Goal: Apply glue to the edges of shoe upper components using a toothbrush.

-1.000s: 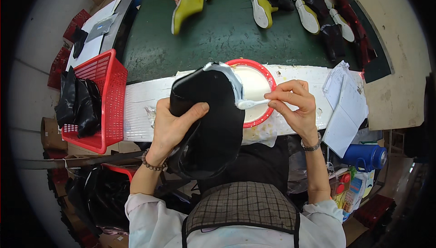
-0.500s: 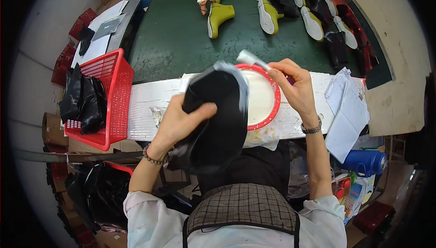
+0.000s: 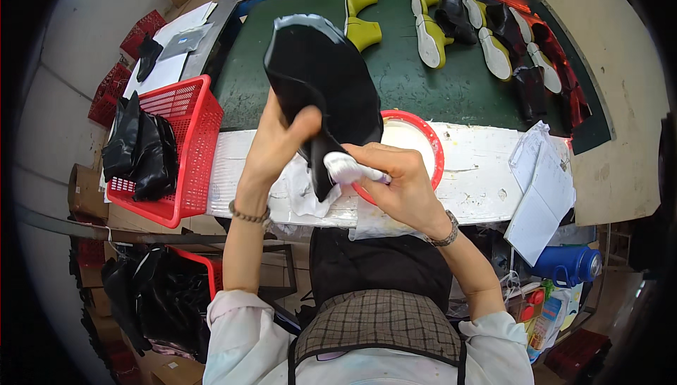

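My left hand point(image 3: 271, 147) is closed on a black boot upper point(image 3: 338, 78), its thumb across the near face. The upper is raised over the table's near side, with a whitish coating along its far edge. In my right hand point(image 3: 403, 182) is a brush point(image 3: 341, 168), its white-coated head against the upper's lower near edge. Right beside and partly behind the upper and my right hand sits a red-rimmed bowl point(image 3: 438, 152) of white paste. A crumpled white sheet point(image 3: 302, 191) lies under the upper.
A red basket point(image 3: 201, 145) with black leather pieces stands at left. Yellow-green boot lasts point(image 3: 363, 32) and black boots point(image 3: 455, 18) stand on the green tabletop point(image 3: 261, 39). Papers point(image 3: 532, 187) hang over the right edge, above a blue flask point(image 3: 564, 264).
The upper has moved up and away from me, its coated edge now farther off. The brush came from beside the bowl's far rim down to the upper. Another person's hands left the lasts.
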Demonstrator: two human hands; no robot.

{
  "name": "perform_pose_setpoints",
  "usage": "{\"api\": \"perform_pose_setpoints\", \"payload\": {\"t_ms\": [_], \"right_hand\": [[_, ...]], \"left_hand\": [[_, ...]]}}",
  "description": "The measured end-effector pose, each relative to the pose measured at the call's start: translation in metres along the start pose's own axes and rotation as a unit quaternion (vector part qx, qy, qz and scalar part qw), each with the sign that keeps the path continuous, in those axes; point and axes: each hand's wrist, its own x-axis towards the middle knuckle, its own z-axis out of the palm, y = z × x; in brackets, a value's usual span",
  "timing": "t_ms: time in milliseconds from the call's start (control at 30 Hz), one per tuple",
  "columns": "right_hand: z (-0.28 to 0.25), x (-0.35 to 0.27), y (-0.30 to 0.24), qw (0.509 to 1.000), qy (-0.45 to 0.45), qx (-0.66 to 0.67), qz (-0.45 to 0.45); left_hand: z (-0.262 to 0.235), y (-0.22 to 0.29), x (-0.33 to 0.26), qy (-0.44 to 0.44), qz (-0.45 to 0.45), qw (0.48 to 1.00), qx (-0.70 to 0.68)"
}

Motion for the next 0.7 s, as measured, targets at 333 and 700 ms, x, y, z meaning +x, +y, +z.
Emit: {"api": "perform_pose_setpoints", "payload": {"t_ms": [333,700], "right_hand": [[-0.015,-0.007,-0.008,0.999,-0.015,0.033,-0.006],[-0.109,-0.085,0.051,0.890,0.060,-0.439,0.108]], "left_hand": [[0.031,-0.019,-0.069,0.056,0.027,0.974,0.219],[0.013,-0.031,-0.097,0.023,0.075,0.959,0.271]]}}
